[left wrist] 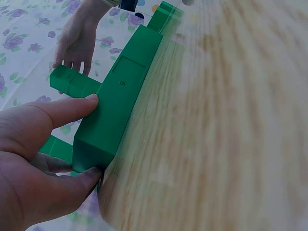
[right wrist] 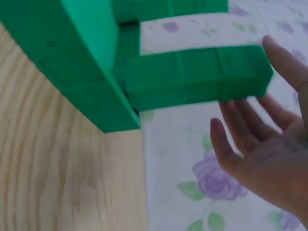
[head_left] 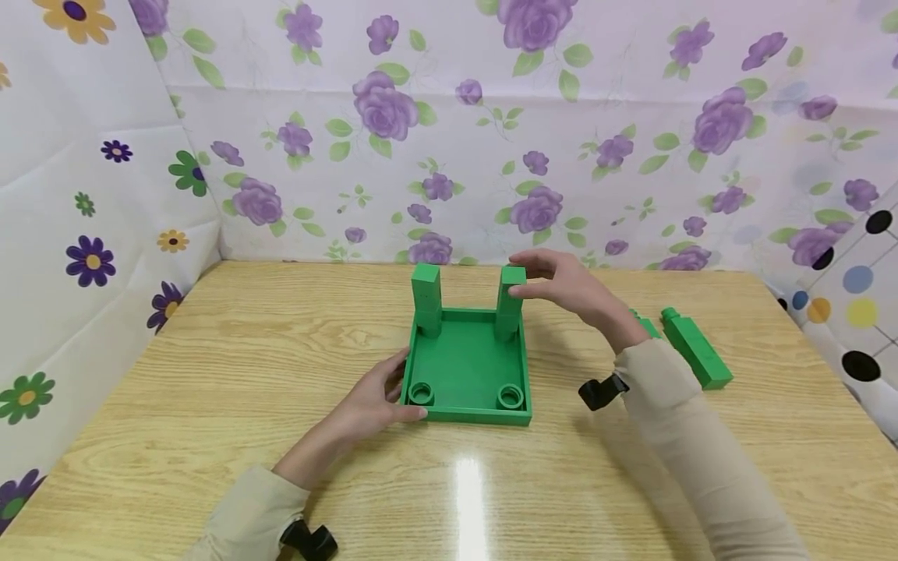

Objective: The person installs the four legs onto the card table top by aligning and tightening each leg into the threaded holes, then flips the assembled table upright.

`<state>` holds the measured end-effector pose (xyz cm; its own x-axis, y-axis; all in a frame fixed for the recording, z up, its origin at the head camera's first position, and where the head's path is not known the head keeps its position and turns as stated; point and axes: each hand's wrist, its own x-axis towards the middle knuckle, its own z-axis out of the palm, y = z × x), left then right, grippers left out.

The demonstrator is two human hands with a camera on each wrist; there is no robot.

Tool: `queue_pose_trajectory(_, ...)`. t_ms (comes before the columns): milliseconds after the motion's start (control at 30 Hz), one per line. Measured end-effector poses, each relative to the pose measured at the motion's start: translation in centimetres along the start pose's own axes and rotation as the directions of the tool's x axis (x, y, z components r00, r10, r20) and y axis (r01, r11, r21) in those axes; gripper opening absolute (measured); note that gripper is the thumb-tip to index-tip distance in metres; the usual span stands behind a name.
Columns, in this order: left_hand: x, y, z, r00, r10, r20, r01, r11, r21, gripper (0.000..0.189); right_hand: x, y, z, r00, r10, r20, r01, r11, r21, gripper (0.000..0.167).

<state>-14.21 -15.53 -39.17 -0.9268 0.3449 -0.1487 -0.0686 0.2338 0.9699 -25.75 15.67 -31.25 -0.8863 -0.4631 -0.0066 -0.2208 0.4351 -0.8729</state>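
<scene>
Floral cloth [head_left: 456, 156] backs a wood-grained table [head_left: 245, 374] bearing a green tray [head_left: 466, 366]. At the tray's near left corner, the left hand [head_left: 375, 393] grips it, thumb on the near wall. From its far right corner rises a green post [head_left: 508, 313], long axis vertical; the right hand [head_left: 561, 280], clearly the nearer, is just right of its top, fingers loosely spread, contact unclear. Another post [head_left: 428, 300] stands at the tray's far left corner; two loose pieces [head_left: 694, 351] lie to the tray's right.
</scene>
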Motion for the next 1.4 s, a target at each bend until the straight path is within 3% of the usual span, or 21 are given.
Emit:
queue_pose_trajectory(133,0.0,0.0,0.0,1.000,-0.001,-0.003,0.001,1.000,0.003,0.095,0.0,0.4,-1.0,0.998,-0.008,0.069,0.003,0.997,0.074,0.060)
queue_pose_trajectory(233,0.0,0.0,0.0,1.000,0.000,0.001,0.000,1.000,0.001,0.095,0.1,0.8,-1.2,0.997,-0.004,0.079,-0.003,0.996,0.090,0.056)
queue_pose_trajectory(667,0.0,0.0,0.0,1.000,0.009,0.009,-0.009,1.000,0.004,0.094,0.2,0.8,-0.5,0.999,-0.004,0.032,0.004,1.000,-0.002,0.057)
queue_pose_trajectory(1033,0.1,0.0,0.0,1.000,0.001,0.004,-0.001,1.000,0.000,0.095,0.1,1.1,1.3,0.991,-0.049,-0.123,0.050,0.999,0.007,0.048)
queue_pose_trajectory(1267,0.2,0.0,0.1,1.000,0.017,0.018,-0.016,1.000,-0.007,0.095,0.1,0.7,2.6,0.959,-0.047,-0.280,0.014,0.993,-0.116,0.051)
queue_pose_trajectory(1400,0.2,0.0,0.1,1.000,0.016,0.018,-0.016,1.000,-0.009,0.095,0.2,0.6,3.1,0.944,-0.036,-0.328,-0.014,0.989,-0.149,0.052)
